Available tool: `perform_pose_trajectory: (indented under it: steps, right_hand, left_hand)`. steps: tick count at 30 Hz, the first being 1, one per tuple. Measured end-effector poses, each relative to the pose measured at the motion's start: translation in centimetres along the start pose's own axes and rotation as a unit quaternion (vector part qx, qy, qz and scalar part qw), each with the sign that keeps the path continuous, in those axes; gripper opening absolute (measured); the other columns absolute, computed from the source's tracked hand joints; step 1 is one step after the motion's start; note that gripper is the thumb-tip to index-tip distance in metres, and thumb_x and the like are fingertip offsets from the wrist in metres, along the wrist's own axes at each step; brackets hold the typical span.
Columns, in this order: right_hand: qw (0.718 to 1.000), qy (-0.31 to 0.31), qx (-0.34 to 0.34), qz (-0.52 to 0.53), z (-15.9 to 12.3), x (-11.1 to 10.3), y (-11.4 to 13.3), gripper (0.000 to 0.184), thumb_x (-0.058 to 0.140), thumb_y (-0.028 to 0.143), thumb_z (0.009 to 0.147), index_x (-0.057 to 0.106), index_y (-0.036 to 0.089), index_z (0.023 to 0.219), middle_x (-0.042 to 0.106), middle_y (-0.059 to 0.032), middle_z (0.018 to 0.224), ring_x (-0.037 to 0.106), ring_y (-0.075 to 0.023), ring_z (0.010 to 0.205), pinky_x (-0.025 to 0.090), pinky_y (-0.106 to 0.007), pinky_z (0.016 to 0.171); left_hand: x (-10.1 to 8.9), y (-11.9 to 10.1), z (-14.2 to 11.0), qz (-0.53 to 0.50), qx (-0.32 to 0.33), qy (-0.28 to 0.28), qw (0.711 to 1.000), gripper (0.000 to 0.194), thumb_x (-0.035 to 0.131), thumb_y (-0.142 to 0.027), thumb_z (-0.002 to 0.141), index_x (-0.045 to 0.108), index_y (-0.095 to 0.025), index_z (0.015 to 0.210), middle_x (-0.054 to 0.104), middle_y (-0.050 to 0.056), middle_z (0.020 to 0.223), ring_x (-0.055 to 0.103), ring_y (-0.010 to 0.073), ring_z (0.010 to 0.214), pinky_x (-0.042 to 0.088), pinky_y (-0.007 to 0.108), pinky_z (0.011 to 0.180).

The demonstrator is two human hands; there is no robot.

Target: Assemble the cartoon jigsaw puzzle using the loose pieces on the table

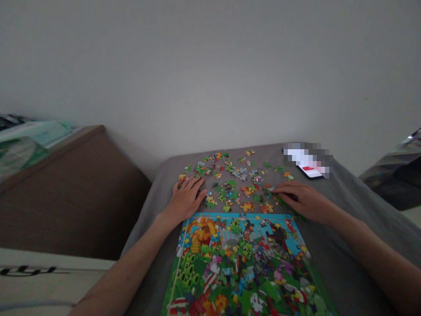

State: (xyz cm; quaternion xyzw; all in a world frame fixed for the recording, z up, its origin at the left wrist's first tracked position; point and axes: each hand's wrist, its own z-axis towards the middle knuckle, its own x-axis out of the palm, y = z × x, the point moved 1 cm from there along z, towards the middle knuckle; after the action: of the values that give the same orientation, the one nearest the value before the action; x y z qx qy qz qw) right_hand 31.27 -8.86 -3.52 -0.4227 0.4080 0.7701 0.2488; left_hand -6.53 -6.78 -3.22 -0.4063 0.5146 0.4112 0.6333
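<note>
My left hand [188, 197] lies open on the grey cloth, fingers spread, at the left edge of the loose puzzle pieces [229, 193]. Its thumb is beside a few of them. At the right side of the scatter, the thumb and fingers of my right hand [301, 198] come together on a small dark green puzzle piece [269, 189], which the fingertips partly cover. Just below both hands is a colourful puzzle board [243, 263] with cartoon plants, its picture bordered by a thin frame and a blue top edge. Its lower part runs out of view.
A phone [311, 169] with a lit screen lies at the back right of the grey cloth [348, 245]. Behind it rises a pale wall [210, 79]. A brown wooden cabinet [75, 188] stands on the left with plastic bags [29, 140] on top.
</note>
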Motion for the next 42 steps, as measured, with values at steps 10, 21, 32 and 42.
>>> perform_pose_trajectory:
  steps: [10, 21, 32, 42]
  right_hand:
    - [1.0, 0.0, -0.004, -0.005, 0.0, 0.0, 0.0, 0.033, 0.044, 0.031, 0.095, 0.075, 0.025, 0.102, 0.076, -0.008, 0.103, 0.071, -0.0247, 0.095, 0.059, -0.043, 0.087]
    - [1.0, -0.017, -0.002, 0.01, -0.5, 0.6, -0.9, 0.031, 0.046, 0.033, 0.095, 0.075, 0.025, 0.104, 0.075, -0.0083, 0.104, 0.071, -0.0263, 0.097, 0.059, -0.047, 0.09]
    - [1.0, -0.008, 0.003, 0.012, -0.6, 0.7, -1.2, 0.032, 0.046, 0.034, 0.095, 0.075, 0.024, 0.105, 0.074, -0.0099, 0.107, 0.07, -0.0285, 0.099, 0.058, -0.051, 0.091]
    - [1.0, -0.009, 0.002, 0.007, -0.4, 0.7, -1.1, 0.033, 0.046, 0.034, 0.094, 0.075, 0.023, 0.104, 0.074, -0.0099, 0.105, 0.07, -0.0278, 0.099, 0.057, -0.048, 0.092]
  left_hand:
    - [-0.5, 3.2, -0.4, -0.05, -0.037, -0.022, 0.998, 0.049, 0.039, -0.045, 0.1, 0.051, -0.023, 0.142, 0.046, 0.011, 0.153, 0.04, 0.03, 0.142, 0.031, 0.055, 0.114]
    - [-1.2, 7.2, 0.1, -0.193, -0.117, -0.173, 0.959, 0.053, 0.04, -0.041, 0.099, 0.042, -0.021, 0.148, 0.045, 0.01, 0.154, 0.039, 0.0242, 0.144, 0.028, 0.047, 0.122]
    - [-1.0, 7.5, 0.2, -0.276, -0.134, -0.234, 0.923, 0.064, 0.009, -0.05, 0.104, 0.051, -0.018, 0.14, 0.06, 0.012, 0.139, 0.053, 0.0219, 0.132, 0.039, 0.045, 0.115]
    - [0.0, 8.2, 3.0, -0.2, -0.105, -0.124, 0.966, 0.031, 0.064, -0.031, 0.085, 0.071, -0.023, 0.115, 0.074, 0.006, 0.115, 0.065, 0.0272, 0.111, 0.047, 0.045, 0.104]
